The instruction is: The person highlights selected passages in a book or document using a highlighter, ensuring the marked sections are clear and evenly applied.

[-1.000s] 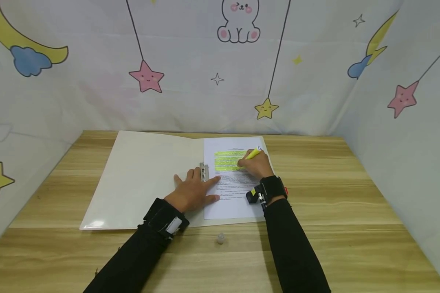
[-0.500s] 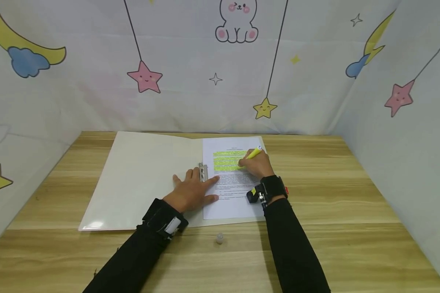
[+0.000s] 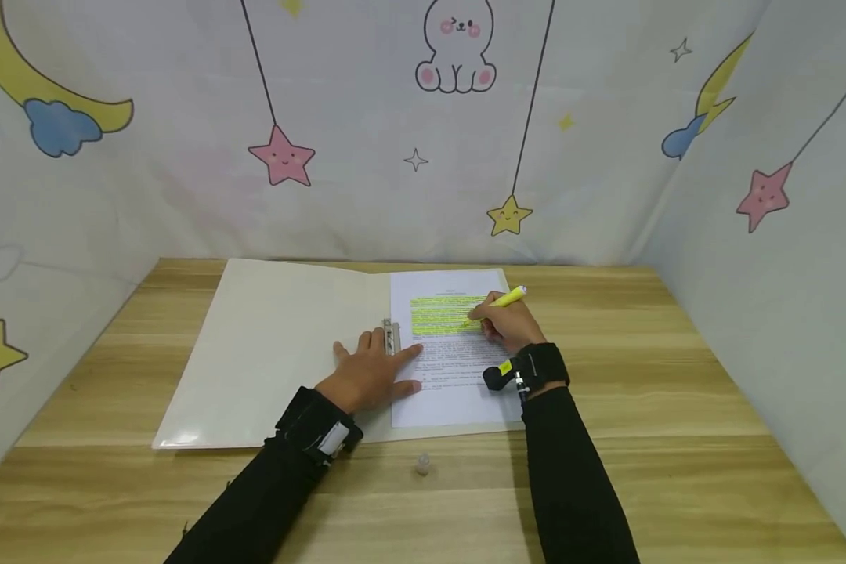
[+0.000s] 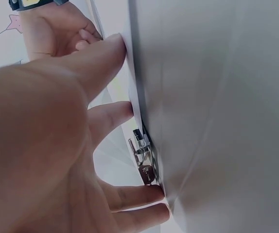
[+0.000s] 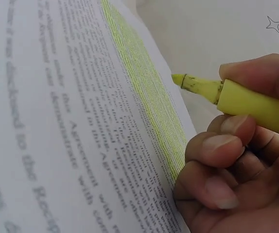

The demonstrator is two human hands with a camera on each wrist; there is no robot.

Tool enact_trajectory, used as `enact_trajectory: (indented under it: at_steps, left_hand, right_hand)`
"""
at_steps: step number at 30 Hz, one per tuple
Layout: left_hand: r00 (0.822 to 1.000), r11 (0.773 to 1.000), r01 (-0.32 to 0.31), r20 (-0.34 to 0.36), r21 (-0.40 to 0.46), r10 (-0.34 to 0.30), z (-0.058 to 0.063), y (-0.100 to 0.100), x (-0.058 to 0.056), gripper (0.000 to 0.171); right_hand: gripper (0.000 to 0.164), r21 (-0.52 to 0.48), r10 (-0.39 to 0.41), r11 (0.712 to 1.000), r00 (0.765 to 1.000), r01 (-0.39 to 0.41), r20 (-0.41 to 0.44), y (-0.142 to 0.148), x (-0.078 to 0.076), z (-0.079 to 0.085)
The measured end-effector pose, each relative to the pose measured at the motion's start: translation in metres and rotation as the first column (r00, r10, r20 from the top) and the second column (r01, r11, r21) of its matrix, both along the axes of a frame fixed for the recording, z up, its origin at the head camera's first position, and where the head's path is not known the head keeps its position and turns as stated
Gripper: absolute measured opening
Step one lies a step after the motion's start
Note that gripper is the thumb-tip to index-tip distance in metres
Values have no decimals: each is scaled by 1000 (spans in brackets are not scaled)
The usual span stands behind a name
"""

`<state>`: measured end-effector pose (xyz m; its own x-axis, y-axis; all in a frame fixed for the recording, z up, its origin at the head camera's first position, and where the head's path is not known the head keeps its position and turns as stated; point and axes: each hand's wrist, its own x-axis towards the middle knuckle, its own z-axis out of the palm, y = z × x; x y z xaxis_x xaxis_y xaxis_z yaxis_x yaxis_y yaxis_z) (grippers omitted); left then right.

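My right hand (image 3: pixel 513 323) pinches an uncapped yellow highlighter (image 3: pixel 509 298) between thumb and fingers, its tip over the printed sheet (image 3: pixel 440 407). Up close in the right wrist view, the highlighter's (image 5: pixel 256 104) chisel tip shows beside the sheet's yellow-marked lines (image 5: pixel 144 87), and the lower fingers curl by the paper. Yellow covers the upper paragraphs; plain text lies below. My left hand (image 3: pixel 366 376) lies spread, thumb and index finger on the sheet's left edge, the other fingers on the open white folder (image 3: pixel 275 337). A metal clip (image 3: pixel 389 337) sits near its fingertips.
A small pale translucent piece (image 3: pixel 423 464) stands on the wooden table (image 3: pixel 641 439) in front of the folder. A printed fabric wall (image 3: pixel 352 211) rises right behind the table, with similar panels at both sides.
My right hand and the highlighter have shifted to the right, and the highlighter leans over more. The left hand stays on the folder and sheet. The head view has tilted slightly.
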<state>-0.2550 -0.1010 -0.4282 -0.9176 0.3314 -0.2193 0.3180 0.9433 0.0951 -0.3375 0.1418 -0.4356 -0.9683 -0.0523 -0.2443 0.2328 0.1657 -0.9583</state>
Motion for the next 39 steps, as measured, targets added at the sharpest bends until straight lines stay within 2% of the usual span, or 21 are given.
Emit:
enact_trajectory:
  at_steps: [3,8,16,22,26,29,34,36,39]
  left_hand:
    - [1000,1000,-3,-1,-3,3,-2,0,-1,66]
    - [1000,1000,-14,10,-2,14,-4,2,-2,66]
    - [999,999,-39,11,-3,39,-14,5,-3,64]
    - [999,999,-39,-6,7,39,-16,7,-7,62]
    - [996,999,-11,-83,33,14,-7,6,-9,61]
    - [979,997,39,-204,70,-24,7,4,-7,60]
    - [909,990,99,-415,105,-47,39,-3,0,62]
    - [885,987,104,-465,122,-36,53,-7,3,65]
    - [863,983,105,-504,153,-14,71,-14,9,68]
  right_hand:
    - [30,-93,4,996,1000,-3,14,3,-3,-2]
    - [30,-192,39,981,999,-41,-17,4,-3,0]
    - [25,-223,47,972,990,-77,-133,-3,12,30]
    - [25,-242,57,962,960,-127,-276,-1,7,43]
    - [26,-227,63,961,924,-158,-378,-1,11,60]
    - [26,-215,70,959,890,-185,-451,-2,17,74]
    - [26,-204,67,957,838,-209,-542,-2,32,100]
    - [26,-202,63,955,817,-216,-573,-3,39,111]
    - [27,-204,65,948,778,-243,-624,-4,49,126]
